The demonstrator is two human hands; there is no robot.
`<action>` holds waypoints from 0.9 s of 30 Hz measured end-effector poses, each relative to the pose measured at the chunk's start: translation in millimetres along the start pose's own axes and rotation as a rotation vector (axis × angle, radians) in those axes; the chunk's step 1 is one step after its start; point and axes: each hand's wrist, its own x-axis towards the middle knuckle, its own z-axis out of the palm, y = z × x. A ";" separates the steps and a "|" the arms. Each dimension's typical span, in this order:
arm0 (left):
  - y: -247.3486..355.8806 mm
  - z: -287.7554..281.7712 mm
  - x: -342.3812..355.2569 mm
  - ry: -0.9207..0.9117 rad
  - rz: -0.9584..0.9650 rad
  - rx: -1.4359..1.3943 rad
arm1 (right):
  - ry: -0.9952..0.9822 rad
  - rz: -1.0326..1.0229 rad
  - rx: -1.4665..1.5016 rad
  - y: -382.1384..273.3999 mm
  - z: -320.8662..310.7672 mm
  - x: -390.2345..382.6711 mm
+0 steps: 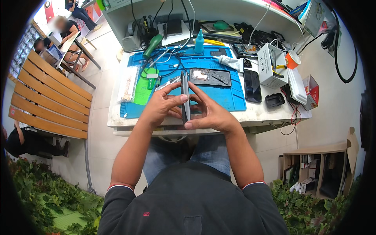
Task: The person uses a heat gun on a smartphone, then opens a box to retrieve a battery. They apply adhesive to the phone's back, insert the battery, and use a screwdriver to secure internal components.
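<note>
Between my hands, over the front edge of the bench, a thin dark flat panel stands on edge. It looks like a phone screen, with a pale grey layer along its right side; its face is hardly visible. My left hand grips it from the left, thumb near the upper middle. On the other side my right hand holds it with the thumb at the lower end and fingers toward the top. Just beyond lies an opened phone body with its insides showing, flat on a blue work mat.
Right of the mat are a black phone, a white box and a black holder. A white tube, blue bottle and green-handled tool lie farther back among cables. A wooden bench and seated people are at left.
</note>
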 end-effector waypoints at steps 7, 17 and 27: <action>9.4 14.8 -4.2 0.153 -0.017 0.070 | 0.018 0.015 0.064 -4.1 6.2 0.3; 4.1 11.6 4.3 0.174 0.006 0.125 | 0.103 -0.139 -0.130 9.5 9.4 2.9; 1.7 14.7 3.5 0.247 0.054 0.309 | 0.245 -0.165 -0.436 -6.5 16.9 1.9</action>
